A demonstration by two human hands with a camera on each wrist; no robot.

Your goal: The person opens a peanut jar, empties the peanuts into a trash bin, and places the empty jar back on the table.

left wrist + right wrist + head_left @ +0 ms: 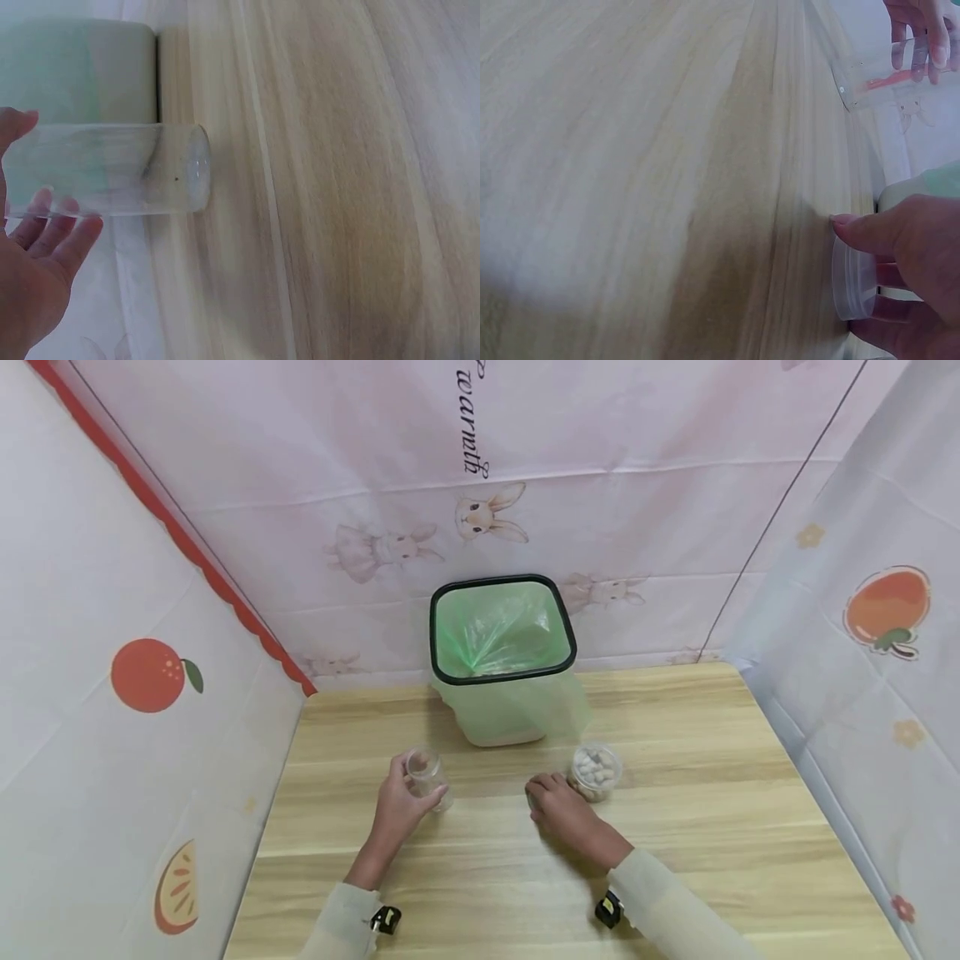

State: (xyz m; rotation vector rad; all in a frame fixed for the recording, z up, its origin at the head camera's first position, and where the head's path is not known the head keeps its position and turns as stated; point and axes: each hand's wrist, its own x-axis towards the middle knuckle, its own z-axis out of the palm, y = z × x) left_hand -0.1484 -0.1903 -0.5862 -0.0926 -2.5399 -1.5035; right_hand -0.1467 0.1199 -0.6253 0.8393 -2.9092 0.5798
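Between the curled fingers and thumb of your left hand [402, 804] stood the clear jar [131, 171], mouth up, gripped by its upper part, its base reaching down below those fingertips; whether that base met the tabletop [487, 877], I couldn't tell. Over to the right of them, and well apart from the jar, your right hand [559, 807] was busy too: thumb on one side, fingers on the other, you had a shallow clear lid [853, 281] grasped by its edge, low at the wood. Just right of those right fingers, close by the knuckles, sat a round tub [618, 776] loaded with pale oval pieces [597, 766]. Beyond both sets of fingertips, midway between them, stood a bin [504, 678] with a black rim, its green liner [502, 627] spread inside and draped down outside. Farther past your fingers hung a pale pink cloth [300, 552], printed with rabbits.
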